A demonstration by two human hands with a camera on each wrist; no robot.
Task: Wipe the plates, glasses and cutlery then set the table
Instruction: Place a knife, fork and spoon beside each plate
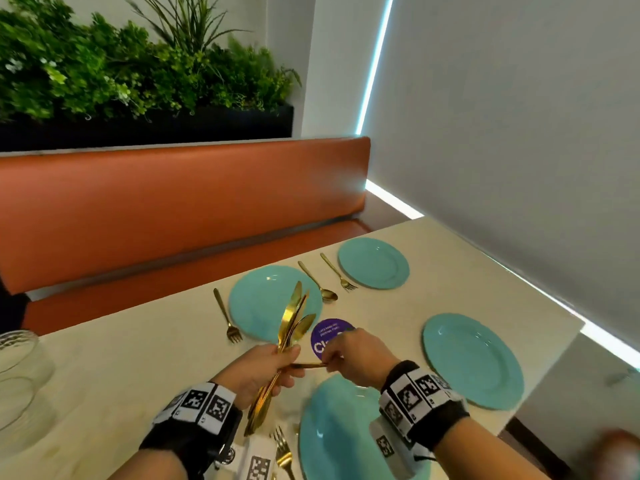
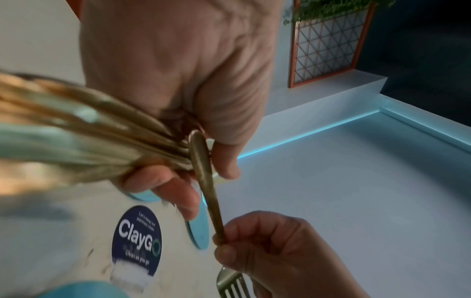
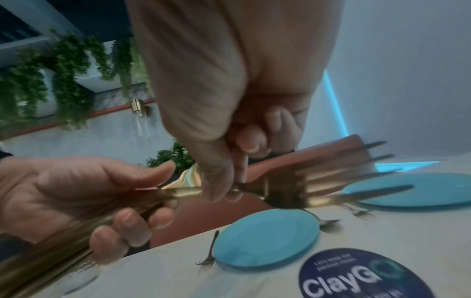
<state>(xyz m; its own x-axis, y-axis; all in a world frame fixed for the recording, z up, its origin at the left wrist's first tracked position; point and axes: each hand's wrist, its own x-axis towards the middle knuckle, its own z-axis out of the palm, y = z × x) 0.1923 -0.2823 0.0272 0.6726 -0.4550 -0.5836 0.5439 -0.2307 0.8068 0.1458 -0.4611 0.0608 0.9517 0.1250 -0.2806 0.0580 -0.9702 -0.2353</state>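
My left hand (image 1: 287, 363) grips a bundle of gold cutlery (image 1: 294, 323), knife blades and a spoon bowl pointing up, over the cream table (image 1: 138, 358). My right hand (image 1: 329, 362) pinches a gold fork (image 1: 308, 365) whose handle end still lies in that bundle. The left wrist view shows this fork (image 2: 205, 181) crossing the bundle (image 2: 76, 129). In the right wrist view its tines (image 3: 331, 181) stick out past my thumb. Several teal plates are laid: far left (image 1: 266, 299), far right (image 1: 374, 263), near right (image 1: 472, 360), nearest (image 1: 332, 434).
A fork (image 1: 227, 318) lies left of the far left plate, a spoon (image 1: 318, 282) and a fork (image 1: 339, 271) between the far plates, another fork (image 1: 284, 448) by the nearest plate. Clear glasses (image 1: 17, 372) stand at left. A purple sticker (image 1: 329, 336) marks the table; an orange bench (image 1: 173, 209) runs behind.
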